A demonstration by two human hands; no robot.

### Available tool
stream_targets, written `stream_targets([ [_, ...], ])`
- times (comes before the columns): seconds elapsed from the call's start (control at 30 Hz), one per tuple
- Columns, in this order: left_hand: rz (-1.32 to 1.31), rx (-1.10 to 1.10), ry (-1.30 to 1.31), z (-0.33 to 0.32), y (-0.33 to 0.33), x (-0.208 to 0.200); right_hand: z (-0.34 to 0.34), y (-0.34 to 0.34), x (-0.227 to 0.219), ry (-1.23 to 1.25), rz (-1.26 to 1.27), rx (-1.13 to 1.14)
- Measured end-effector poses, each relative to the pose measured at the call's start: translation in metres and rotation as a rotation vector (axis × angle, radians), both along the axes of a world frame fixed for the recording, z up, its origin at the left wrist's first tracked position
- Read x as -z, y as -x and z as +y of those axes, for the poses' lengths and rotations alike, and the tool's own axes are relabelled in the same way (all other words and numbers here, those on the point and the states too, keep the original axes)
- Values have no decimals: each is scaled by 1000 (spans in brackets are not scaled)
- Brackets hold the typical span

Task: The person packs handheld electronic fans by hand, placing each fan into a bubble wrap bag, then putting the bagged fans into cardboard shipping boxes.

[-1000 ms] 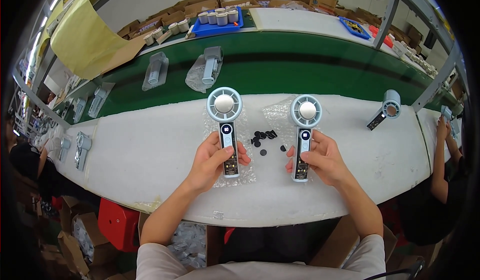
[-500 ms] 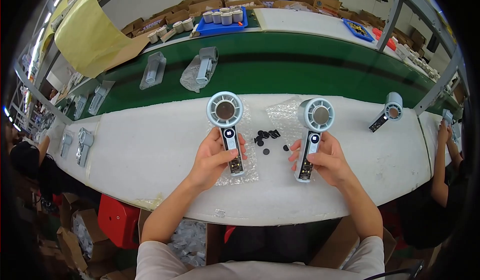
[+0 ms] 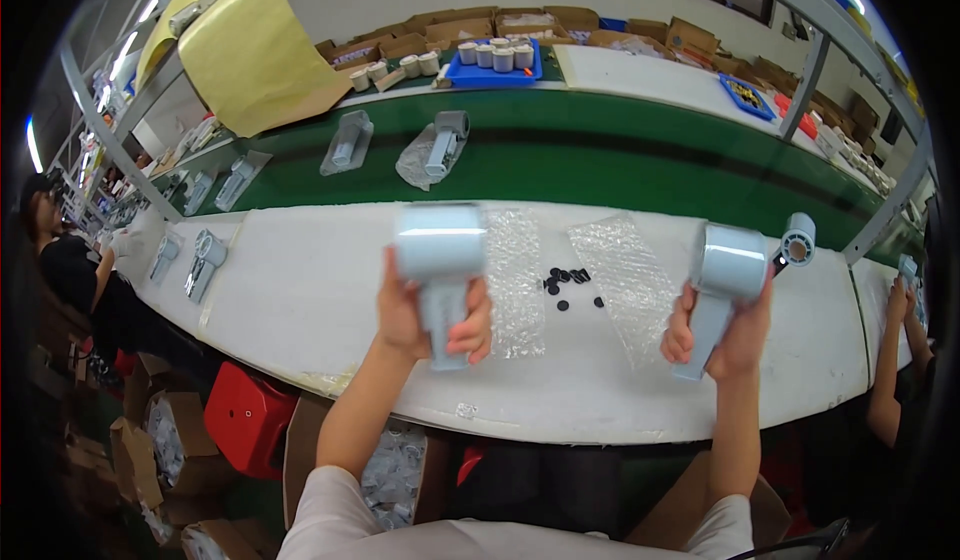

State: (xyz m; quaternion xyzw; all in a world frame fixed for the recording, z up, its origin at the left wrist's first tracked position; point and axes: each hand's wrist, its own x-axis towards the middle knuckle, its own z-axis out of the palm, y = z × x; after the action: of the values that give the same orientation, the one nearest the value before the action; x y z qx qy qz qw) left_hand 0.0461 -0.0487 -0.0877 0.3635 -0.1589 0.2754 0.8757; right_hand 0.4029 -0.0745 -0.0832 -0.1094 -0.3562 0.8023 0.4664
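My left hand (image 3: 402, 310) is closed round the handle of a light blue handheld fan (image 3: 440, 243), held upright above the white table and slightly blurred. A second handheld fan (image 3: 732, 262) of the same colour is gripped by its handle in my right hand (image 3: 742, 335), tilted a little. Both fans show smooth, plain sides of head and handle. Between the hands lie two sheets of bubble wrap (image 3: 622, 278) and several small black round caps (image 3: 562, 305). Just beyond my right hand, another fan (image 3: 798, 240) rests on the table, its handle partly hidden.
Several bagged fans (image 3: 437, 150) lie along the green conveyor belt (image 3: 560, 155). More fans (image 3: 205, 265) rest at the table's left. A blue tray (image 3: 490, 77) of white round parts stands behind. A red stool (image 3: 248, 420) is below the edge; people (image 3: 75, 265) sit at both sides.
Both fans have turned from their ring fronts and open dark handles to their plain sides. My right hand has moved right, away from the bubble wrap. The whole view has shifted.
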Motion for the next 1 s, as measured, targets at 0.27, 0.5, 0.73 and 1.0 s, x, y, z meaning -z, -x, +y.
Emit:
stream_targets([
  [0.27, 207, -1617, -285, -115, -12, -86, -95, -4, -47, -520, -15, 1026],
  [0.5, 62, -1517, -571, -145, 18, -102, -117, -15, -59, -747, 36, 519],
  [0.73, 73, -1408, -480, -147, 5, -96, -127, -1, -57, -739, -168, 937],
  [1.0, 254, -1212, 108, -115, 5, -82, -117, 9, -41, -127, 201, 701],
])
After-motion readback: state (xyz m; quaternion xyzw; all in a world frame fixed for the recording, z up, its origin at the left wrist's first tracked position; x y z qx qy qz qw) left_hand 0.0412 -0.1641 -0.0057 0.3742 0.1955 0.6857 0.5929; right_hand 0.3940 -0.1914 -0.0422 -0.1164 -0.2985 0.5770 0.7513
